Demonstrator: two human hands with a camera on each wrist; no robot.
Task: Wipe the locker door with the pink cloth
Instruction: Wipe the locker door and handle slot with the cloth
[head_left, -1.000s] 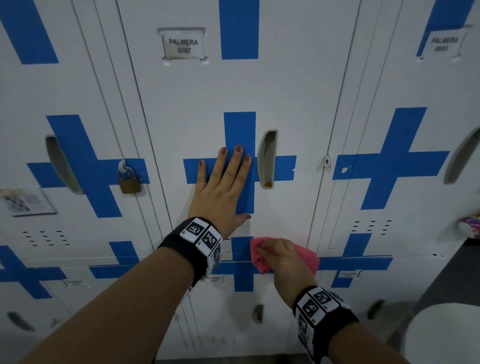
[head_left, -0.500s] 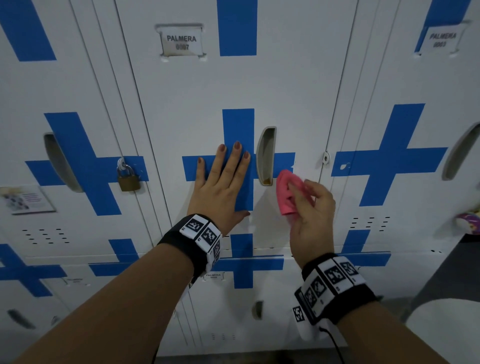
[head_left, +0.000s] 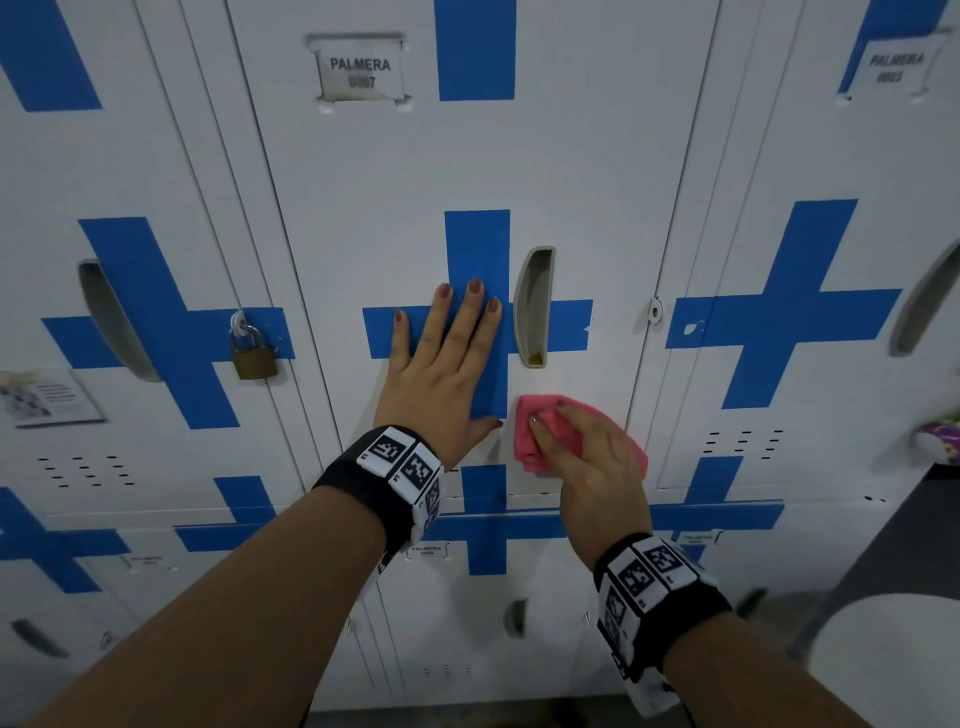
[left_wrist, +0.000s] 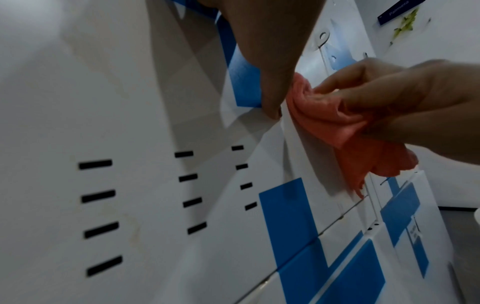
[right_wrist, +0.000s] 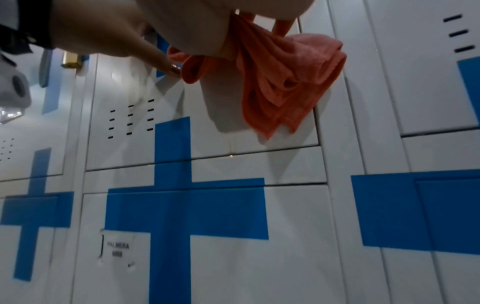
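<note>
Key relation: the pink cloth (head_left: 540, 436) lies bunched under the right hand (head_left: 587, 457), pressed to the lower right part of the locker door (head_left: 467, 166), below the recessed handle (head_left: 534, 306); unwiped-looking door lies above and to the left.
Nearer hand: the right hand, already on the cloth; the left hand (head_left: 441, 369) sits just beside it, thumb close to the cloth's edge.
Right grip: fingers curled, pinching the cloth's folds; loose ends hang below the palm.
Left grip: spread flat, fingers straight on the blue cross (head_left: 478, 249), holding nothing.
Judgement: wiping is under way.
</note>
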